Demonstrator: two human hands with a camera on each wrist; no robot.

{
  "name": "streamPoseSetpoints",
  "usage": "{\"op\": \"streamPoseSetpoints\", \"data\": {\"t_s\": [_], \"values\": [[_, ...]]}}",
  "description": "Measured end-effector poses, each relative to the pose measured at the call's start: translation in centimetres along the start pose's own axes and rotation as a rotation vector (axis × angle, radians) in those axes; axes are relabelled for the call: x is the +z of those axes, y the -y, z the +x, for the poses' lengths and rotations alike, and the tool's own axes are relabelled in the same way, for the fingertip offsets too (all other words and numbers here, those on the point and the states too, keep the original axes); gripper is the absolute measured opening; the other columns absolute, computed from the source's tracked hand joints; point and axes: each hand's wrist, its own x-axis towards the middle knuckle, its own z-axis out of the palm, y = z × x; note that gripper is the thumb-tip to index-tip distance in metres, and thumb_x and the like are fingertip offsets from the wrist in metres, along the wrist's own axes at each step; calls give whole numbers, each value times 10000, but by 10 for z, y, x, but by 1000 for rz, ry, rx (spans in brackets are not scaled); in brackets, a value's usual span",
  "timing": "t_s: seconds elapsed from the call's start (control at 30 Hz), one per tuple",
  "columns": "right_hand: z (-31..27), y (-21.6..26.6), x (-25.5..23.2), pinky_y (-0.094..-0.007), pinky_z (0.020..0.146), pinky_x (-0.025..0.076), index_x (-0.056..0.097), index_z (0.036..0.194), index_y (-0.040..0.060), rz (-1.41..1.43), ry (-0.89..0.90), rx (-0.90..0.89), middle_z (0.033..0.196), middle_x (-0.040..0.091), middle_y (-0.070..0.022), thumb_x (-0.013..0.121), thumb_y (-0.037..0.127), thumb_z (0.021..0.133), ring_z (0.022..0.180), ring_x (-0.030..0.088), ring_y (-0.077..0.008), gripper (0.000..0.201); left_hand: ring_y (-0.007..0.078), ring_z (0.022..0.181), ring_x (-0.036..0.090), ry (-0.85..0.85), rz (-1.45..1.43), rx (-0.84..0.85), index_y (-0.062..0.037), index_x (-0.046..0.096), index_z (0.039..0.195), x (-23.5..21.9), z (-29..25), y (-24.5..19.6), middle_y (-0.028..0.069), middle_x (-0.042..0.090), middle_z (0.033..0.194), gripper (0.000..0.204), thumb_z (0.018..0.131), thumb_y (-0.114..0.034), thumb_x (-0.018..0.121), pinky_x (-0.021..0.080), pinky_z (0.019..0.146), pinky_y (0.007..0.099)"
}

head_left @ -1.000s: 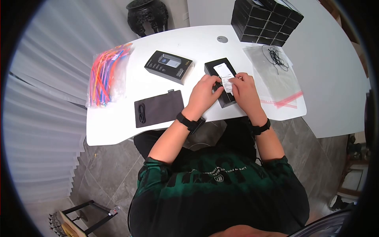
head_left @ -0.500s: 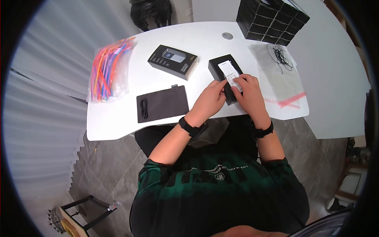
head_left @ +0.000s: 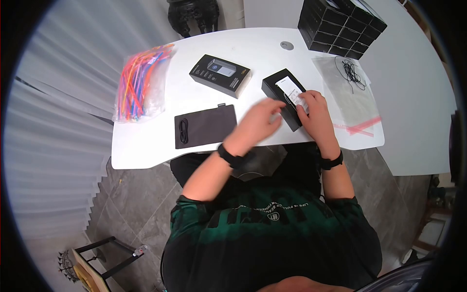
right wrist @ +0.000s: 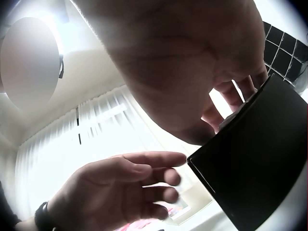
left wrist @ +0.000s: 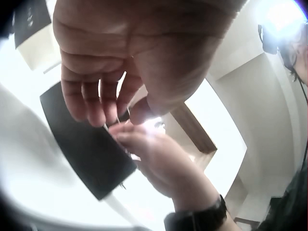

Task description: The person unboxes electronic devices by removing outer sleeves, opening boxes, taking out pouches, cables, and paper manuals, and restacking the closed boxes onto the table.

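Observation:
A black open-topped box [head_left: 290, 115] lies slanted near the table's front edge, with a white printed paper [head_left: 287, 87] in it. My right hand [head_left: 320, 116] rests over the box's right side, thumb and fingertips on the lower part of the paper; in the left wrist view this hand [left wrist: 156, 161] has its fingers close together at the box's edge [left wrist: 86, 144]. To the left, my blurred left hand [head_left: 257, 122] has loosely bent fingers near the box's side. The right wrist view shows my left hand [right wrist: 113, 192] with fingers apart and one fingertip by the box corner [right wrist: 255, 154].
A printed black box [head_left: 221, 75] lies at the back, above a dark pouch [head_left: 209, 129] bearing a coiled cable [head_left: 183, 131]. Bagged coloured strips [head_left: 141, 87] lie at the left. Stacked black boxes [head_left: 338, 29], clear bags [head_left: 340, 97] and black cord [head_left: 351, 73] are at the right.
My left hand has pulled back from the paper towards the box's left side. The right hand has stayed on the paper. The whole head view has shifted a little.

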Motion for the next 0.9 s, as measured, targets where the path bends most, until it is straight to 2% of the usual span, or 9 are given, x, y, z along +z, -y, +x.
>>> {"op": "streamPoseSetpoints", "data": {"t_s": [0.1, 0.2, 0.27, 0.4, 0.47, 0.53, 0.67, 0.8, 0.9], "values": [[-7, 4, -2, -520, 1094, 421, 601, 1337, 64, -107, -10, 18, 1427, 507, -285, 794, 288, 841, 1320, 486, -458, 577, 351, 1211, 559, 16, 305, 226, -88, 657, 1302, -79, 19, 9, 137, 622, 1215, 536, 771, -20, 685, 453, 1066, 422], [-9, 14, -7, -573, 1123, 373, 480, 1492, 109, -231, 57, 92, 1510, 417, -350, 840, 409, 792, 1393, 424, -493, 842, 389, 1473, 385, 232, 777, 96, -231, 471, 1534, -134, 41, 24, 122, 418, 1610, 973, 645, -47, 823, 357, 1167, 528], [-9, 22, -16, -595, 1131, 353, 415, 1554, 131, -242, 109, 171, 1535, 380, -372, 857, 449, 763, 1417, 399, -505, 960, 387, 1541, 296, 424, 963, 45, -272, 373, 1594, -145, 59, 42, 105, 328, 1680, 1123, 603, -110, 876, 301, 1201, 557], [-8, 14, -21, -548, 1143, 389, 362, 1586, 142, -77, 251, 259, 1544, 368, -352, 860, 359, 749, 1416, 392, -498, 998, 382, 1553, 279, 603, 981, 26, -277, 322, 1618, -153, 86, 66, 98, 321, 1690, 1202, 572, -154, 902, 264, 1216, 556], [-9, 3, -22, -529, 1148, 400, 369, 1580, 139, 45, 258, 247, 1539, 371, -344, 852, 324, 750, 1414, 390, -498, 977, 385, 1546, 295, 634, 974, 21, -259, 332, 1610, -154, 97, 71, 106, 389, 1650, 1211, 547, -174, 905, 242, 1222, 542], [-9, -2, -25, -497, 1154, 416, 370, 1573, 127, 101, 264, 203, 1509, 402, -328, 828, 274, 762, 1396, 408, -496, 943, 388, 1445, 427, 653, 812, 50, -204, 409, 1561, -153, 99, 79, 126, 534, 1481, 1110, 554, -218, 876, 271, 1201, 523], [-6, -14, -26, -471, 1148, 416, 409, 1544, 113, 72, 203, 154, 1459, 468, -273, 823, 237, 751, 1370, 455, -467, 904, 384, 1395, 460, 556, 822, 35, -191, 444, 1547, -168, 97, 73, 119, 530, 1472, 1087, 553, -250, 879, 302, 1185, 516], [15, -23, -31, -451, 1138, 423, 470, 1498, 118, 10, 352, 74, 1441, 486, -262, 853, 237, 707, 1335, 480, -457, 887, 373, 1360, 483, 424, 857, 37, -210, 476, 1530, -193, 87, 73, 95, 547, 1443, 1106, 513, -286, 905, 319, 1158, 532], [40, -18, -28, -456, 1101, 449, 499, 1463, 118, -6, 464, 19, 1392, 526, -262, 870, 246, 675, 1292, 510, -452, 881, 372, 1383, 461, 514, 892, -113, -218, 447, 1562, -194, 81, 63, 88, 515, 1497, 1156, 520, -363, 923, 338, 1128, 571]]}}
